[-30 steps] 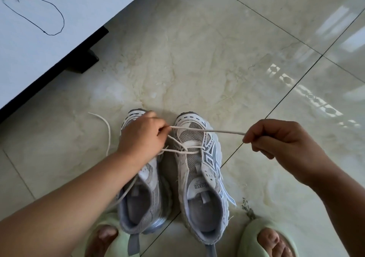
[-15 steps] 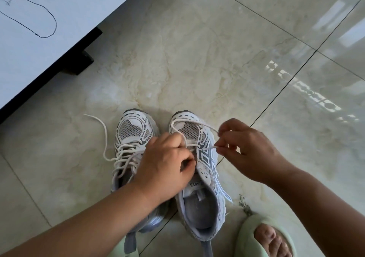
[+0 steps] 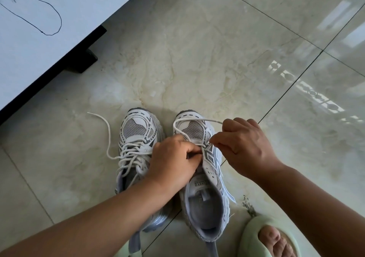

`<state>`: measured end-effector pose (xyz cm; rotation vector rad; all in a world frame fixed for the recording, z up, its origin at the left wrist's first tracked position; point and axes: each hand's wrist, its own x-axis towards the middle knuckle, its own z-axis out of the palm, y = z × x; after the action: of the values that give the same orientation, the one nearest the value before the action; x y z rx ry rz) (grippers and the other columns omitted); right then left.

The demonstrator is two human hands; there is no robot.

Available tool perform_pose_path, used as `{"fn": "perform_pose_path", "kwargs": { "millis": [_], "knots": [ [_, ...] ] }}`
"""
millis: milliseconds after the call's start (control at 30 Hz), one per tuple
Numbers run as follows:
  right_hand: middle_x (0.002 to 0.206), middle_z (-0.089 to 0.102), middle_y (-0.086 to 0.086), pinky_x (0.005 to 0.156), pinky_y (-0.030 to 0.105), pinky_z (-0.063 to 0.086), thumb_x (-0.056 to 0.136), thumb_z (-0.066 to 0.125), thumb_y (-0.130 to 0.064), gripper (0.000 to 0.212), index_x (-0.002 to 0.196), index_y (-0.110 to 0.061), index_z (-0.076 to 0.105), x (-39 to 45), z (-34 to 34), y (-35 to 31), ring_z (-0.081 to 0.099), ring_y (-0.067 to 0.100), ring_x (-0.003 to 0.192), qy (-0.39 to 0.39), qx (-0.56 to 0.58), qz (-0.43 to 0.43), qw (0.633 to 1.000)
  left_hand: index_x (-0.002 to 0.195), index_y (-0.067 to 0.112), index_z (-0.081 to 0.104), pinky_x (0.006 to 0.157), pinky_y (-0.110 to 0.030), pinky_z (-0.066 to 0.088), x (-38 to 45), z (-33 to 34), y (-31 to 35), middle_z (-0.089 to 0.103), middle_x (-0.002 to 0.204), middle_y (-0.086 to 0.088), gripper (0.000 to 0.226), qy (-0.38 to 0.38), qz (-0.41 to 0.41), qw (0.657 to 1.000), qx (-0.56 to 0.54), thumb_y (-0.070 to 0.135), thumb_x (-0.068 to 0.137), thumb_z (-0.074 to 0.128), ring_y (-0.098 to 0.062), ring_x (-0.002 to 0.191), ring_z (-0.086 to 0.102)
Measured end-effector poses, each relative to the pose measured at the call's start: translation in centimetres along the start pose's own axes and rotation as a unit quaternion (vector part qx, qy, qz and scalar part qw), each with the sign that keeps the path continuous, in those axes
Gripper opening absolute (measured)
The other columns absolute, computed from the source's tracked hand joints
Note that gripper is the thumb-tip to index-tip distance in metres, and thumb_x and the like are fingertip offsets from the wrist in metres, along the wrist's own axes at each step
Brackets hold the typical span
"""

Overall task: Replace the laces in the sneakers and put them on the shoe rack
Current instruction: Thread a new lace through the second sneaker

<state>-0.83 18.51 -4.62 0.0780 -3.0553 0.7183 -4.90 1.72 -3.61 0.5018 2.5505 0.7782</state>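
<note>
Two white and grey sneakers stand side by side on the tiled floor, toes pointing away from me. The left sneaker [image 3: 138, 136] is laced, with a loose white lace end [image 3: 107, 132] trailing to its left. The right sneaker [image 3: 205, 189] has a cream lace [image 3: 189, 121] looped over its toe. My left hand [image 3: 171, 164] pinches the lace at the eyelets in the shoe's middle. My right hand [image 3: 243, 144] pinches the lace at the shoe's right edge, with the lace end running over its fingers.
A white cabinet [image 3: 49, 39] with a dark base stands at the upper left, a pen outline drawn on its top. My foot in a pale green slipper [image 3: 266, 239] is at the bottom right. Glossy marble tiles [image 3: 197, 59] stretch ahead.
A second ago my right hand held the lace stretched taut out to the right. It has come back in to the right sneaker, and my left hand has shifted from the left sneaker onto the right one.
</note>
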Motion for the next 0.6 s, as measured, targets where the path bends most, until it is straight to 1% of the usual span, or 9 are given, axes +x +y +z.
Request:
{"fn": "perform_pose_path", "kwargs": {
  "millis": [100,167,233,300,400,500,600],
  "knots": [
    [0.06,0.044,-0.005,0.059,0.026,0.027,0.07,0.063,-0.012,0.014,0.061,-0.022,0.066,0.1,-0.1,-0.1,0.044,0.02,0.057,-0.006,-0.036,-0.017,0.999,0.094,0.024,0.075,0.082,-0.042,0.046,0.1,0.2,-0.2,0.055,0.08,0.009,0.018,0.008,0.004,1.0,-0.009,0.029,0.077,0.072,-0.019,0.083,0.059],
    [0.06,0.044,-0.005,0.059,0.026,0.027,0.071,0.064,-0.013,0.013,0.062,-0.023,0.067,0.1,-0.2,-0.3,0.044,0.02,0.057,-0.001,-0.023,-0.034,0.999,0.092,0.024,0.075,0.08,-0.044,0.046,0.2,0.3,-0.3,0.055,0.08,0.009,0.017,0.014,0.007,1.0,-0.014,0.028,0.076,0.072,-0.019,0.082,0.06],
    [0.06,0.045,-0.006,0.06,0.027,0.029,0.074,0.063,-0.019,0.012,0.067,-0.025,0.07,0.1,-0.3,-0.5,0.046,0.02,0.057,0.003,0.006,-0.052,0.999,0.091,0.024,0.075,0.079,-0.044,0.047,0.2,0.4,-0.5,0.054,0.079,0.01,0.016,0.016,0.008,1.0,-0.024,0.028,0.076,0.072,-0.019,0.081,0.06],
    [0.059,0.045,-0.006,0.061,0.028,0.027,0.077,0.06,-0.026,0.013,0.068,-0.027,0.07,0.0,-0.2,-0.5,0.046,0.02,0.057,0.005,0.009,-0.056,0.998,0.091,0.025,0.075,0.079,-0.045,0.047,0.2,0.5,-0.5,0.054,0.078,0.01,0.016,0.013,0.009,0.999,-0.028,0.029,0.077,0.072,-0.018,0.081,0.059],
    [0.059,0.048,-0.007,0.06,0.03,0.024,0.076,0.061,-0.026,0.013,0.066,-0.026,0.069,0.1,0.3,-0.4,0.048,0.02,0.06,0.0,0.02,-0.041,0.999,0.09,0.025,0.076,0.079,-0.046,0.047,0.2,0.6,-0.6,0.06,0.081,0.006,0.015,0.018,0.012,0.999,-0.04,0.028,0.076,0.073,-0.019,0.08,0.06],
    [0.062,0.054,-0.009,0.061,0.026,0.028,0.079,0.055,-0.031,0.019,0.07,-0.025,0.07,-0.1,0.7,-0.3,0.053,0.017,0.063,-0.027,0.063,-0.034,0.997,0.087,0.024,0.076,0.076,-0.046,0.047,0.1,0.7,-0.7,0.057,0.074,0.009,0.012,0.025,0.003,0.998,-0.061,0.025,0.075,0.074,-0.02,0.076,0.06],
    [0.066,0.062,-0.01,0.061,0.026,0.034,0.08,0.058,-0.032,0.017,0.075,-0.026,0.073,-0.3,0.9,-0.2,0.059,0.017,0.065,-0.048,0.089,-0.02,0.995,0.083,0.023,0.077,0.077,-0.045,0.047,0.2,1.0,-0.5,0.053,0.068,0.013,0.008,0.025,-0.025,0.995,-0.095,0.024,0.074,0.075,-0.017,0.072,0.059]
  ]
}}
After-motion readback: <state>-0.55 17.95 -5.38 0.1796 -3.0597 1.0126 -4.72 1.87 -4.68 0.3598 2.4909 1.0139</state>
